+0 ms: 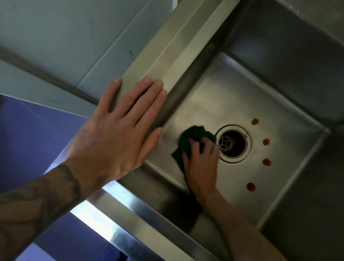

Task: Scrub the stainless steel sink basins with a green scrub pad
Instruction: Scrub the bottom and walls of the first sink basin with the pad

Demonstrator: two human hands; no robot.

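The green scrub pad (196, 132) lies on the floor of the sink basin (219, 88), a little left of the middle of the frame and just beside the drain (232, 144) on its left side. We see the right hand (202, 167) on top of it, fingers curled over the pad and holding it down against the steel. Most of the pad is under the palm and knuckles; a dark green lobe sticks out above the fingers, and a corner shows out to the left of the hand. The fingertips reach the left rim of the drain ring.

To the right of the drain we count four reddish-brown spots (266, 141), strung in a loose arc from upper to lower right, all apart from the pad and the hand. The right forearm comes in from the lower right of the frame, crossing the near wall of the basin.

The left hand (121, 126) lies flat with its fingers straight and close together — it grips nothing. It rests on the sink rim (165, 45) at the basin's left corner, the thumb hanging over the inner edge. Its tattooed forearm (17, 207) fills the lower left.

Farther out, pale wall tiles (61, 9) take up the upper left, a bright front lip (128, 221) runs across the bottom — and a blue-purple floor (23, 139) shows below.
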